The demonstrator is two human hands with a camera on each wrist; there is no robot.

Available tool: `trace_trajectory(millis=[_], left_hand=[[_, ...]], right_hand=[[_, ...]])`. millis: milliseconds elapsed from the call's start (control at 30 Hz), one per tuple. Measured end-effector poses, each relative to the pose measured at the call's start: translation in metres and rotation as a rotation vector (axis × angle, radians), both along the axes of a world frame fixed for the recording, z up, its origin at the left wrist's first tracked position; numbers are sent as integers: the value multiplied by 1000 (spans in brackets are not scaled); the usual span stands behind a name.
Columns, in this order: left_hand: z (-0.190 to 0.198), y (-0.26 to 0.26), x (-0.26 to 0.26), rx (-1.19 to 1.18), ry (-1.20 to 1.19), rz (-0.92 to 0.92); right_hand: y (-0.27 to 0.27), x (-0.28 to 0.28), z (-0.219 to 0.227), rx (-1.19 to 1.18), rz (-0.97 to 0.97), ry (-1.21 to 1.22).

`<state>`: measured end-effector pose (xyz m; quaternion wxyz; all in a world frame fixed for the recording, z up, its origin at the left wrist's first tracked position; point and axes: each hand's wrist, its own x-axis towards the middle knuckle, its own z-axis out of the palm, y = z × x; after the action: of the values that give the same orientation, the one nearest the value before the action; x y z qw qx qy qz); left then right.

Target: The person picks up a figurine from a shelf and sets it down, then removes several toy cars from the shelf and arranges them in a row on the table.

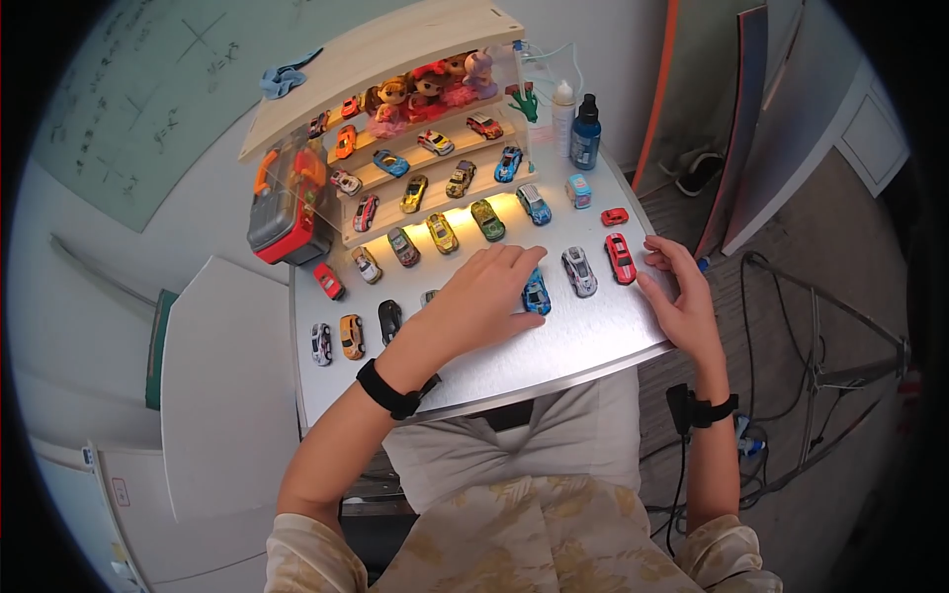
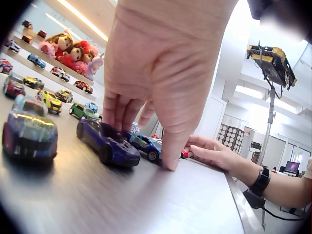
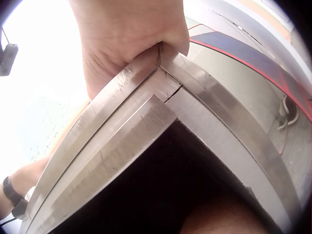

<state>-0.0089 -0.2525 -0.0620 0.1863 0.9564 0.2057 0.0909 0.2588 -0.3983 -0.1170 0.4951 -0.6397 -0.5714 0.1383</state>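
Observation:
A blue toy car [image 1: 537,294] stands on the metal-topped table, between the thumb and fingers of my left hand [image 1: 479,301]. In the left wrist view the thumb comes down beside the blue car [image 2: 146,145], and the fingers bend behind it. A dark purple toy car [image 2: 108,142] sits close by on the tabletop. My right hand [image 1: 685,301] rests at the table's right corner with its fingers loosely bent and nothing in them. Nearest to it is a red toy car [image 1: 620,259], with a silver toy car [image 1: 579,272] to the left. The right wrist view shows this hand [image 3: 134,44] over the corner.
More toy cars stand in rows, including a black one [image 1: 390,321] and an orange one [image 1: 352,337]. Behind them a lit wooden display shelf [image 1: 395,178] carries cars and dolls [image 1: 427,94]. A toolbox [image 1: 287,212] and a blue spray bottle [image 1: 585,133] flank it.

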Motion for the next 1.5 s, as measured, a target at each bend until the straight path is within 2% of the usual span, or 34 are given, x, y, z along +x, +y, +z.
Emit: trace_trajectory(millis=[233, 333, 600, 733, 1000, 1100, 1133, 1233, 1367, 1500], left_hand=[[7, -1, 6, 11, -21, 12], [8, -3, 21, 50, -85, 9], [-4, -8, 64, 32, -74, 5], [-13, -7, 68, 59, -98, 4], [-6, -9, 69, 3, -61, 11], [3, -6, 61, 18, -191, 28], [7, -5, 56, 25, -255, 36], [31, 1, 34, -46, -339, 170], [55, 4, -11, -111, -464, 319], [62, 6, -59, -102, -559, 412]], right_hand=[[0, 0, 0, 5, 5, 37], [0, 1, -1, 16, 11, 29], [-1, 1, 0, -3, 5, 43], [-2, 1, 3, -13, -5, 32], [-2, -1, 5, -22, -7, 49], [-2, -4, 8, 0, 7, -38], [0, -8, 9, 9, -40, -65], [5, -22, 26, -165, -169, -93], [18, -32, 23, -191, -204, -207], [25, -38, 19, -192, -242, -183]])
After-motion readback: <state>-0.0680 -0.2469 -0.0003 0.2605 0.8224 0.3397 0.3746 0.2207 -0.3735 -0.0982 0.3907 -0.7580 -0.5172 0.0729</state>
